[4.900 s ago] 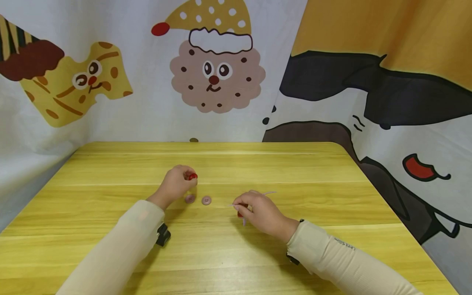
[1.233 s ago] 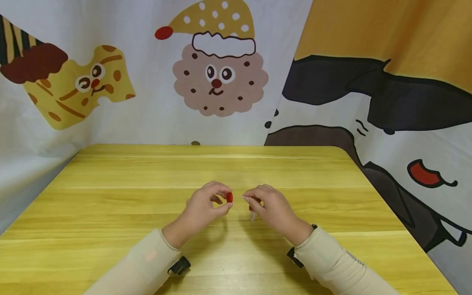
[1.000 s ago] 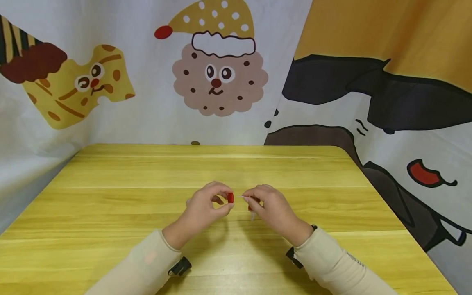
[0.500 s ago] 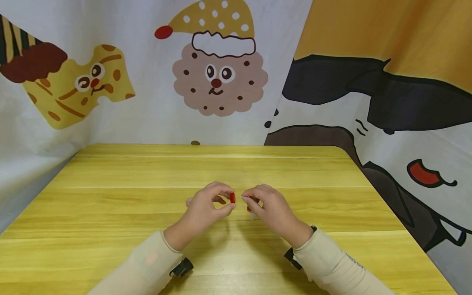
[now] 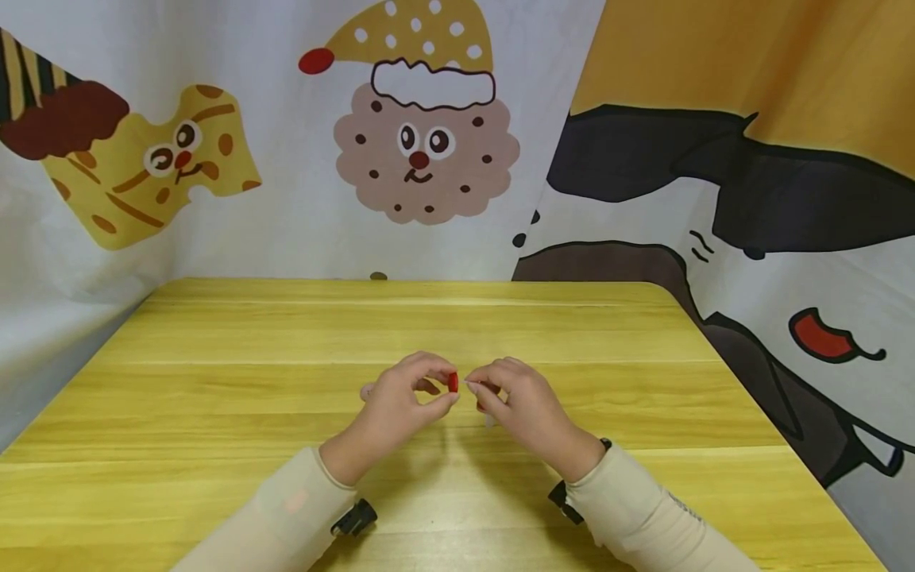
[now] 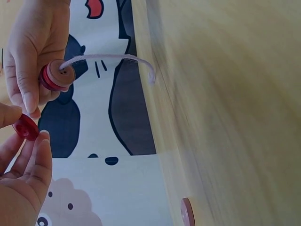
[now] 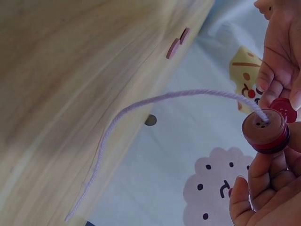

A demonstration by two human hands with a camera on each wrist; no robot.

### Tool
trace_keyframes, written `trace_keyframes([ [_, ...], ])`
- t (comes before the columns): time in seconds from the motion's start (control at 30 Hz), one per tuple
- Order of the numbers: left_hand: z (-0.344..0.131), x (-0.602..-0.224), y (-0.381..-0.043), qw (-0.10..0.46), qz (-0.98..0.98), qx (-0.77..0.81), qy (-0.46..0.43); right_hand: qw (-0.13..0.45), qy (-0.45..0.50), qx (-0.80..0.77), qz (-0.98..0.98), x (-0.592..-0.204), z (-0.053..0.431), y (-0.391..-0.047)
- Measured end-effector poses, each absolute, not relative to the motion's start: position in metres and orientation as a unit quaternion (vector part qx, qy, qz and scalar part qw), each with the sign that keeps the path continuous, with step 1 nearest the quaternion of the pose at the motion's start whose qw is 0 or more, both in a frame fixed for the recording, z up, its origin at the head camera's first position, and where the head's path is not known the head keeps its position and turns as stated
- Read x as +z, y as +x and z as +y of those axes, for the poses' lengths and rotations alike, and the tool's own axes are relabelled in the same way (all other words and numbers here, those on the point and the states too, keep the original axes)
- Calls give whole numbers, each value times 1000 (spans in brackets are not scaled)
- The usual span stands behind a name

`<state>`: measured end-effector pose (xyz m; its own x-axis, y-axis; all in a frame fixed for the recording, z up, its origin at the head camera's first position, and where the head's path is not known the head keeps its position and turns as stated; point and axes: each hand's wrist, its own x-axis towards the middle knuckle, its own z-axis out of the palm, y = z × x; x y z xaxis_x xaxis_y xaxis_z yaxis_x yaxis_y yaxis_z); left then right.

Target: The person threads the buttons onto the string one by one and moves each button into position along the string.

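My left hand (image 5: 400, 405) pinches a red button (image 5: 453, 382) on edge between thumb and fingers. Just to its right, close but apart in the head view, my right hand (image 5: 529, 409) pinches a pale lilac cord near its end, the tip facing the button. A stack of red, dark and dusty pink buttons (image 7: 265, 131) is threaded on this cord (image 7: 183, 93), held against the right fingers. From the stack the cord's other end curves toward the table. Whether the tip has entered a hole of the red button cannot be told.
Two pink buttons lie on the wooden table (image 5: 286, 318); one pink button (image 7: 173, 48) is nearer, the other pink button (image 7: 185, 36) just beyond. In the head view the left hand mostly covers them. A cartoon-printed curtain (image 5: 286, 238) hangs behind the table.
My left hand has brought the red button from above the pink buttons to the right hand. Over the last second it edges further right, and the gap to the cord's tip narrows.
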<state>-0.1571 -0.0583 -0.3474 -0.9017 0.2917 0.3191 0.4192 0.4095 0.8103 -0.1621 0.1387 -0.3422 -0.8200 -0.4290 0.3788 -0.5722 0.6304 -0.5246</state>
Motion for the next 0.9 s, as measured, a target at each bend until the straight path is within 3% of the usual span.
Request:
trace_keyframes([
  [0.9,-58,-352,-159,68,-808,-521,-266,129,294,325,-890,-348,137,-163],
])
